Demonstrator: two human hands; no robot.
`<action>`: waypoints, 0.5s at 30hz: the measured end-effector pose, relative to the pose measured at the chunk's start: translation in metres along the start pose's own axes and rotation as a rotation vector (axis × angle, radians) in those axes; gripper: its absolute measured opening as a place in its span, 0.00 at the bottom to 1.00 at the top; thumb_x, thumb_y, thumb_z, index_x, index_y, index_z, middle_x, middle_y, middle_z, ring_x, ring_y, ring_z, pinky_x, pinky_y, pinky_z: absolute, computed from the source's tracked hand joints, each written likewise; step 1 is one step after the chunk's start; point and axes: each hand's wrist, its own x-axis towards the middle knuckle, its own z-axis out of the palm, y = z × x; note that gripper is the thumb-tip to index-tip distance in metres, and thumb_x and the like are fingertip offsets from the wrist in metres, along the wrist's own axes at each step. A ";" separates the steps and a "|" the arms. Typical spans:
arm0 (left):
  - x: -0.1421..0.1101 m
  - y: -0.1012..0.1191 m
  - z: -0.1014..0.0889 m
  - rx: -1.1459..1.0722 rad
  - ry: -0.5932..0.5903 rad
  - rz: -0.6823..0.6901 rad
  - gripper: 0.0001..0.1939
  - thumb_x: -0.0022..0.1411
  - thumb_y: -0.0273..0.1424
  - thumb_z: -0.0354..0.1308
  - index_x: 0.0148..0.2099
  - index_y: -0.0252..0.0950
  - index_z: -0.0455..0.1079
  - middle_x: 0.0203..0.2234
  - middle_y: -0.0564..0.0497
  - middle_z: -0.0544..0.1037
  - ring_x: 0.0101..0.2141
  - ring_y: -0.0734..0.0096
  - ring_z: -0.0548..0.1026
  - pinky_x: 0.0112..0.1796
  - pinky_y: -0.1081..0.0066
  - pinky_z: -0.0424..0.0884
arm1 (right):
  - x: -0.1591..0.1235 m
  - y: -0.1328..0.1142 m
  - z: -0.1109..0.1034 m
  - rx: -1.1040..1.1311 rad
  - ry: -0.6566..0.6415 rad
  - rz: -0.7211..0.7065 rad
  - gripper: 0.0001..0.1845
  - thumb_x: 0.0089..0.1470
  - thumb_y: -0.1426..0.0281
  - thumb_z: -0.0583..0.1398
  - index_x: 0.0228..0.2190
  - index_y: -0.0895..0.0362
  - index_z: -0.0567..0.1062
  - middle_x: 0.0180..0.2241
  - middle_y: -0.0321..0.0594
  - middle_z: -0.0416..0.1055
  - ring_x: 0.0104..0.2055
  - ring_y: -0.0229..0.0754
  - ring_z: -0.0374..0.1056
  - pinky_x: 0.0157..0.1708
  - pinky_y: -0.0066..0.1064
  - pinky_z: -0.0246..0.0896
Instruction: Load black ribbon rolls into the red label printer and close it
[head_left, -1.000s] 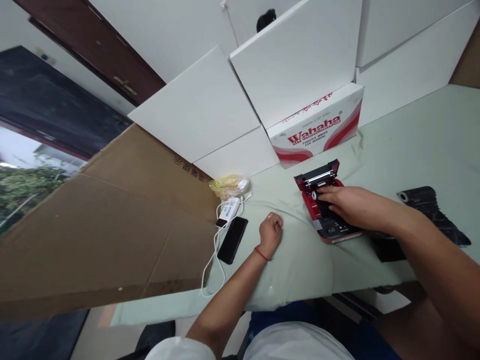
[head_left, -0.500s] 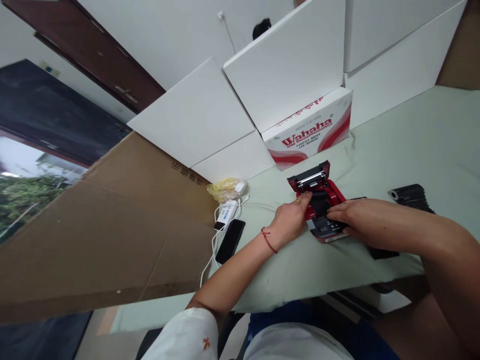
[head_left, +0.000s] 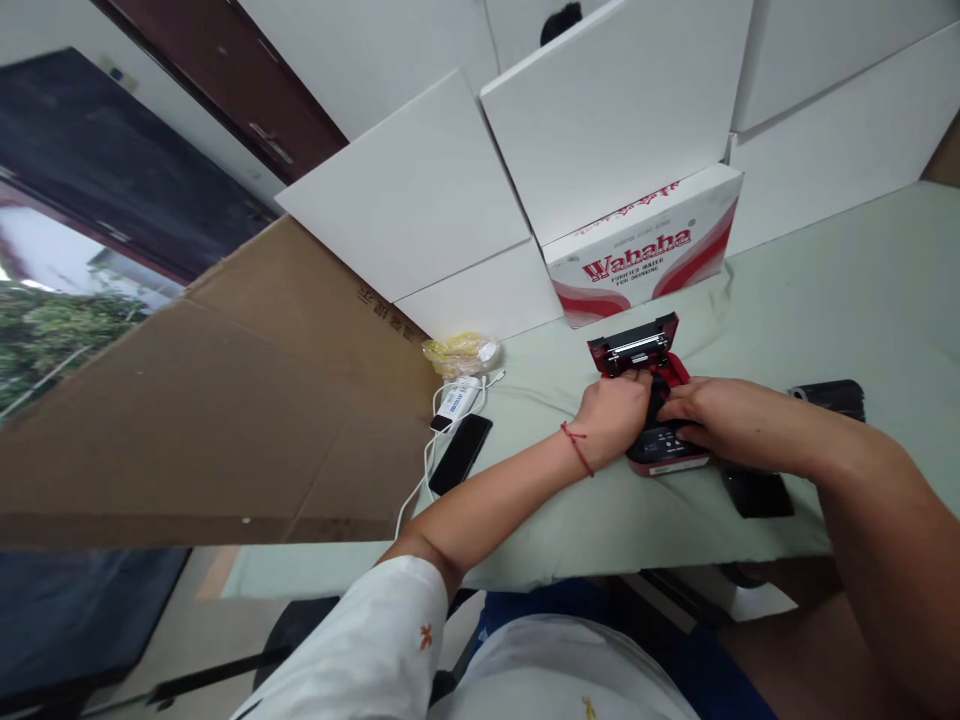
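Note:
A small red and black printer (head_left: 651, 358) with its lid raised sits on the pale green table (head_left: 825, 300). My left hand (head_left: 611, 415) curls over the printer's left side, fingers bent down onto it. My right hand (head_left: 709, 412) rests on the printer's right side, fingers reaching into the open compartment. What the fingers touch inside is hidden. A black roll (head_left: 829, 395) lies just behind my right forearm.
A black phone (head_left: 459, 452) and a white power bank (head_left: 454, 400) with a white cable lie left of my hands, next to a yellow bag (head_left: 459, 352). A Wahaha box (head_left: 645, 250) and white boards stand behind. Brown cardboard (head_left: 225, 420) leans at left.
My left hand moved from the table by the phone across to the printer and settled on its left side. My right hand stayed on the printer. The view shifted slightly.

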 end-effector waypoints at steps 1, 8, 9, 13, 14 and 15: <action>0.005 0.004 -0.001 0.028 -0.024 -0.021 0.18 0.76 0.24 0.48 0.61 0.32 0.73 0.51 0.34 0.83 0.47 0.54 0.85 0.47 0.59 0.80 | 0.000 0.002 0.001 0.019 0.002 -0.009 0.18 0.62 0.74 0.55 0.44 0.53 0.83 0.47 0.46 0.79 0.48 0.53 0.74 0.48 0.43 0.66; 0.028 0.008 0.004 0.102 -0.046 0.027 0.15 0.76 0.24 0.51 0.51 0.29 0.79 0.44 0.33 0.84 0.49 0.54 0.85 0.51 0.61 0.79 | -0.009 0.009 -0.004 -0.013 0.054 -0.009 0.16 0.65 0.72 0.53 0.34 0.51 0.81 0.34 0.43 0.79 0.44 0.51 0.70 0.39 0.38 0.57; 0.028 0.007 0.004 0.105 -0.049 0.035 0.16 0.75 0.23 0.50 0.51 0.28 0.79 0.45 0.33 0.84 0.49 0.54 0.85 0.50 0.61 0.79 | -0.010 0.008 -0.007 -0.020 0.044 0.016 0.17 0.65 0.71 0.53 0.31 0.51 0.79 0.32 0.42 0.78 0.41 0.49 0.69 0.37 0.38 0.55; 0.021 0.003 0.004 0.084 -0.047 -0.018 0.17 0.73 0.21 0.49 0.55 0.30 0.77 0.48 0.33 0.84 0.50 0.51 0.84 0.48 0.61 0.80 | -0.012 0.001 -0.018 -0.026 -0.036 0.204 0.14 0.63 0.68 0.54 0.28 0.53 0.75 0.32 0.39 0.77 0.31 0.42 0.66 0.32 0.37 0.51; 0.018 0.002 0.003 0.069 -0.046 -0.042 0.17 0.73 0.22 0.51 0.56 0.30 0.77 0.48 0.34 0.84 0.50 0.51 0.85 0.48 0.61 0.80 | -0.012 0.000 -0.019 -0.032 -0.051 0.238 0.13 0.63 0.68 0.55 0.27 0.53 0.74 0.31 0.40 0.76 0.30 0.42 0.65 0.31 0.36 0.50; 0.016 0.002 0.003 0.054 -0.049 -0.064 0.16 0.73 0.24 0.52 0.57 0.31 0.77 0.48 0.34 0.84 0.49 0.50 0.85 0.47 0.61 0.80 | -0.012 0.000 -0.020 -0.036 -0.056 0.252 0.13 0.63 0.68 0.54 0.27 0.53 0.73 0.30 0.40 0.76 0.29 0.42 0.65 0.31 0.36 0.49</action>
